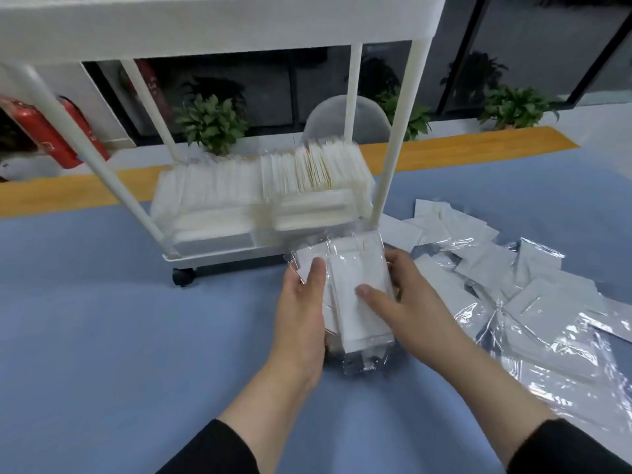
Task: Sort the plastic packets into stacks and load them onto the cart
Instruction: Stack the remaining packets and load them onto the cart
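Nearest to the camera, the two forearms in dark sleeves are reaching forward over the blue floor [102,319]. The left hand [302,313] is grasping the left edge of a stack of plastic packets [355,295], with its thumb lying on top. The right hand [407,299] is grasping the right edge, also with the thumb on top, so each grip is closed around the same stack. The stack is sitting between the hands, and its long axis is running from 6 to 12 o'clock, pointing toward the cart.

At 3 o'clock from the hands, a loose pile of unsorted packets [533,309] is lying on the floor, nearer to the right hand.

At 12 o'clock, just beyond the stack, the white cart [219,256] is standing on its wheels. Its lower shelf is already carrying rows of packets [307,172]. I judge that the stack is needing to travel straight forward and a little up, passing over the shelf rim between the two front posts.
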The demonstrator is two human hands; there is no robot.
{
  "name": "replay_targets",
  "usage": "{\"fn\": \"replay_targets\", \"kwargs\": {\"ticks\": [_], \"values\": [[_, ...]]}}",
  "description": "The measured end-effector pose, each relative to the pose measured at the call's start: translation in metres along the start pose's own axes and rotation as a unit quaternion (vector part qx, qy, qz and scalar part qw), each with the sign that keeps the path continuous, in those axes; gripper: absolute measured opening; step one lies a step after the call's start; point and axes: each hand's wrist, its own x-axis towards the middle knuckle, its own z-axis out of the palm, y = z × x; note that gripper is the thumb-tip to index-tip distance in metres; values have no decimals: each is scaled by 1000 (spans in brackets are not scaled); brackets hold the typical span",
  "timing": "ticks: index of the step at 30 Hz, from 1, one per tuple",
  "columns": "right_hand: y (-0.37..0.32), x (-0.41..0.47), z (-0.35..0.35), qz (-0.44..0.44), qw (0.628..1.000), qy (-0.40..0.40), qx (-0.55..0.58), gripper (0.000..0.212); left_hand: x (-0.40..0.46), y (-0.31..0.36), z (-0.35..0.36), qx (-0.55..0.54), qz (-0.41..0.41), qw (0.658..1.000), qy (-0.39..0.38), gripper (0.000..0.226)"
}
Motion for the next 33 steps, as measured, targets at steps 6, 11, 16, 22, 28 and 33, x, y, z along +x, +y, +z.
{"fn": "replay_targets", "kwargs": {"ticks": [6,11,16,22,28,33], "values": [[16,-15,22,-84,995,-49,11,35,-12,-22,-8,-6,134,991,-12,29],[8,-30,24,-218,976,1,-9,24,-19,-15,-15,43,294,955,6,32],[-15,-66,4,-327,918,40,-223,27,-43,-6,-43,37,399,914,72,54],[14,-58,30,-275,893,-38,-354,23,-47,-10,-54,169,338,925,37,59],[29,-45,17,-216,948,-54,-227,31,-42,-3,-61,135,293,946,44,71],[33,-34,28,-242,949,-28,-201,42,-31,-15,-53,198,246,948,43,18]]}}
